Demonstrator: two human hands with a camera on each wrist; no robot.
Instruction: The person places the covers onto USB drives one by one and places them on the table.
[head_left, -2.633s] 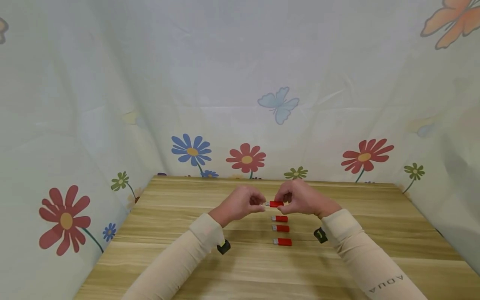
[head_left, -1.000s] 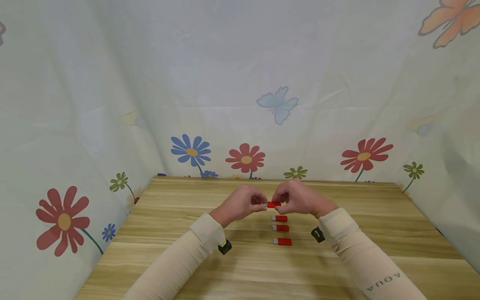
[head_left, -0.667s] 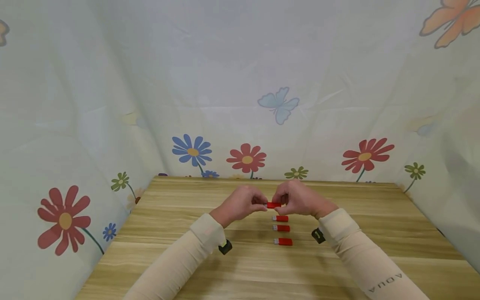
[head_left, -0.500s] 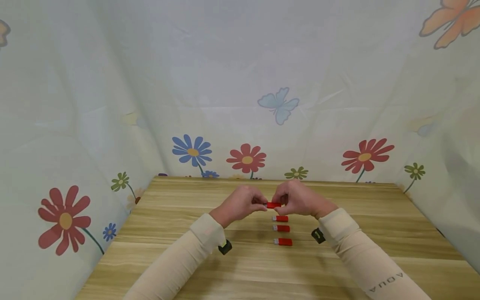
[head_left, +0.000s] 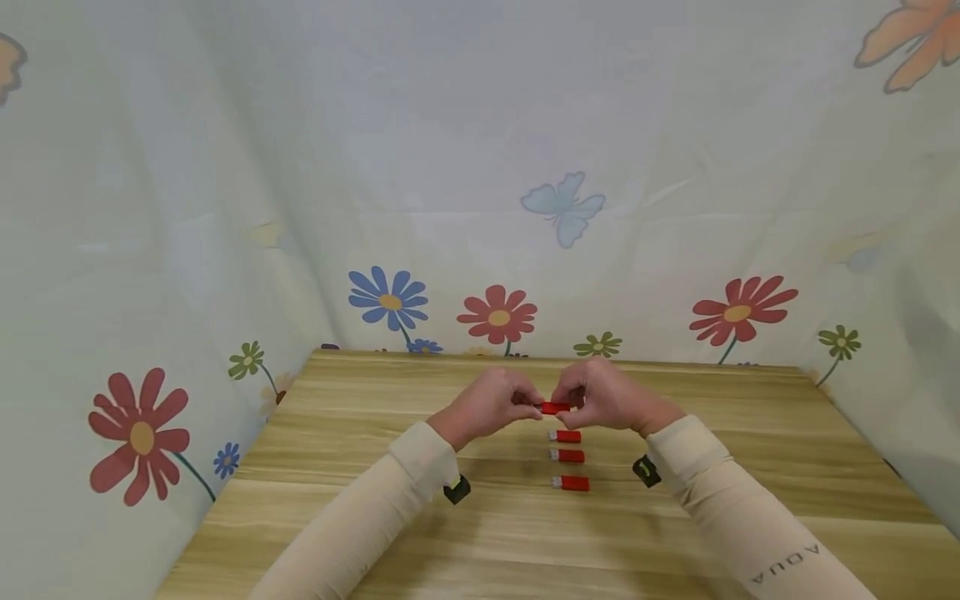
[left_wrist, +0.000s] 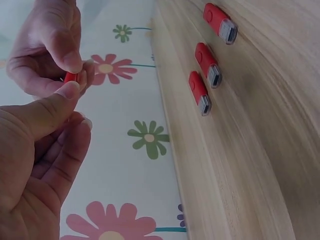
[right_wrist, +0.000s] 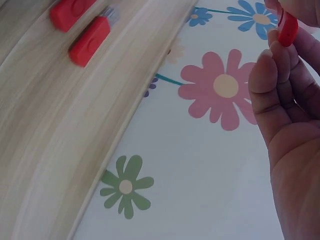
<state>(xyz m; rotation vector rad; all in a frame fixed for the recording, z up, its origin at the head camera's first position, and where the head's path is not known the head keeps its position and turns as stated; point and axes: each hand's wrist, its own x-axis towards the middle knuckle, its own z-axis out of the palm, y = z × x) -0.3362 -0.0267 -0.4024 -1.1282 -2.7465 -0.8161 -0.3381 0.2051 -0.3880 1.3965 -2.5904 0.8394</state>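
Note:
Above the far part of the table, both hands meet at a red USB flash drive. My left hand pinches its left end between thumb and fingers, covering the connector. On the other side, my right hand grips the red body with thumb and fingertips. From the left wrist, only a sliver of this drive shows between the fingers. The right wrist view shows its rounded red end at the fingertips.
Three more red flash drives lie in a column nearer the body: a far one, a middle one and a near one. Their connectors point left under clear caps. A flowered curtain surrounds the wooden table.
At first the left fingertips were just off the drive's exposed metal end. The right hand brought the drive left, and the left fingers now cover that end. The three lying drives stay put.

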